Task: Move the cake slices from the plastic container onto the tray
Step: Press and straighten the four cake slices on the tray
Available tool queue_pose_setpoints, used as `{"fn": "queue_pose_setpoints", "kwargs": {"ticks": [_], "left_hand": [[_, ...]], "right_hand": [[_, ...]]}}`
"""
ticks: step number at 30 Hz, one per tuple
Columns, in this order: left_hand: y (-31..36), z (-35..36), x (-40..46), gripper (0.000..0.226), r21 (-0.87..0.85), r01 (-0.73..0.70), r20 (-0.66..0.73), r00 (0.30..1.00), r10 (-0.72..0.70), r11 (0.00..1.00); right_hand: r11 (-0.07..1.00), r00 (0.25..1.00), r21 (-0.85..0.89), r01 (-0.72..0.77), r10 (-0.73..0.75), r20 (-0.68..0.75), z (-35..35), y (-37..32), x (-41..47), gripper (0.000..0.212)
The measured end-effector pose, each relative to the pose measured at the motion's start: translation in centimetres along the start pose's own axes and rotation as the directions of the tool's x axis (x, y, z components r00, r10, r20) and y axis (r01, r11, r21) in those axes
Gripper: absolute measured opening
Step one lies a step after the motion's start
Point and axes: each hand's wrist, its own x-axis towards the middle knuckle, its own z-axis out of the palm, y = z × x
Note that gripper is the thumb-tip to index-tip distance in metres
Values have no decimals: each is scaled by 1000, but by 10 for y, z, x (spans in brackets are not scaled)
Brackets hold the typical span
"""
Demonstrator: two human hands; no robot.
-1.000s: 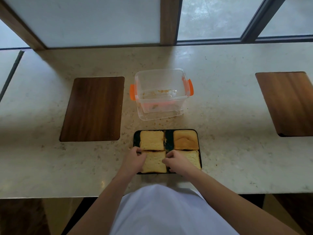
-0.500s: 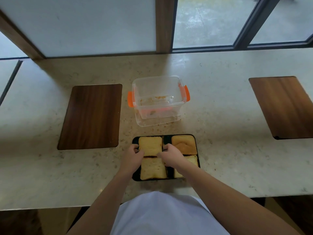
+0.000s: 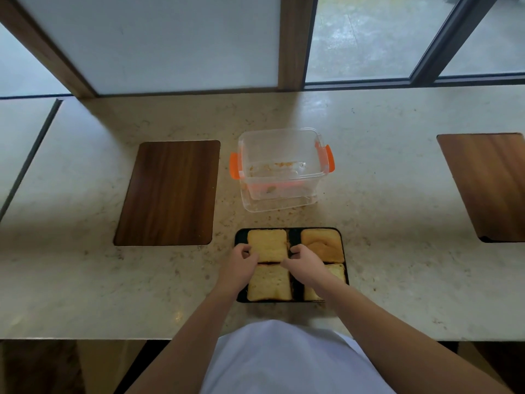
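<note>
A black tray [image 3: 295, 237] lies near the counter's front edge and holds several square yellow cake slices. My left hand [image 3: 239, 264] and my right hand [image 3: 306, 262] press with curled fingers on the left and right sides of the far-left slice [image 3: 267, 244]. The near-left slice [image 3: 269, 282] lies between my wrists. The far-right slice [image 3: 322, 243] lies browner side up. My right forearm partly covers the near-right slice [image 3: 338, 273]. Behind the tray stands the clear plastic container [image 3: 281, 146] with orange clips, holding only crumbs.
A dark wooden board [image 3: 167, 191] is set in the pale stone counter left of the container, and another board [image 3: 488, 186] is at the far right. Windows and a wooden post run along the back. Crumbs lie around the container.
Both hands have moved away from me, from the sides of the near-left slice to the sides of the far-left slice. The camera has tilted up a little.
</note>
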Motion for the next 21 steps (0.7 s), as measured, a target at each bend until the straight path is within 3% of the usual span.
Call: {"fn": "queue_pose_setpoints", "kwargs": {"ticks": [9,21], "left_hand": [[-5,6,-3,46,-28,-30,13,999,30,999],[-5,5,0,43,-59,0,33,999,2,998]], "right_hand": [[993,997,116,21,-30,76,6,12,-7,67],[991,997,128,26,-35,68,10,11,-3,65]]}}
